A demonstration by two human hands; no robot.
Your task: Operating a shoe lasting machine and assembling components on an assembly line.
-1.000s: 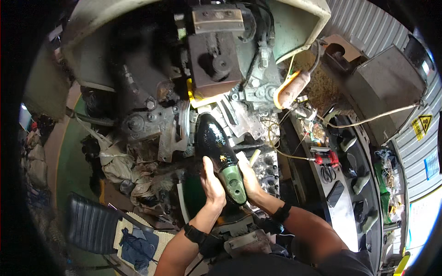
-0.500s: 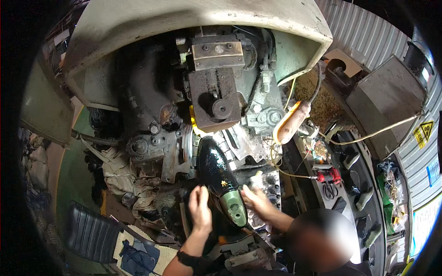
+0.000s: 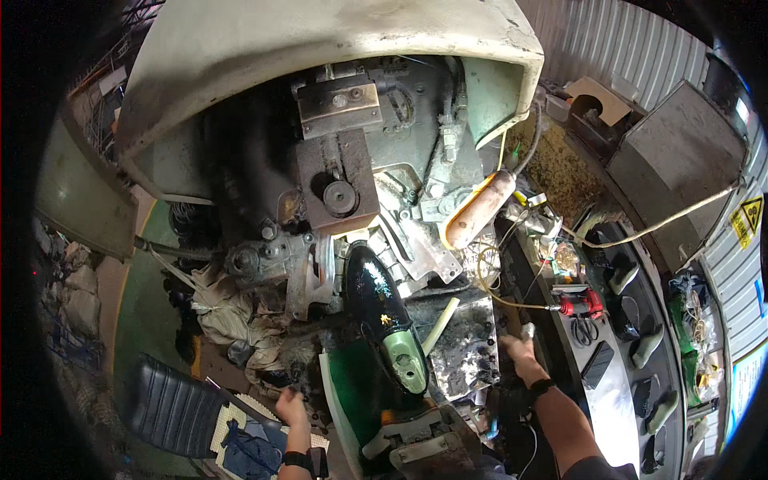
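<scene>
A glossy black shoe on a green last sits toe-up in the jaws of a large grimy machine. My left hand is low at the left of the shoe, fingers curled near a dark part of the machine; what it grips I cannot make out. My right hand is out to the right, resting on the edge of a dirty metal plate, with its fingers curled. Neither hand touches the shoe.
A black cushioned seat is at lower left, with rags above it. To the right runs a bench with shoe soles, red-handled pliers, cables, and a grey metal box. An orange cylinder hangs off the machine.
Both hands have come off the shoe. The left dropped down and left, the right swung out to the right edge of the plate. The shoe stays in the machine.
</scene>
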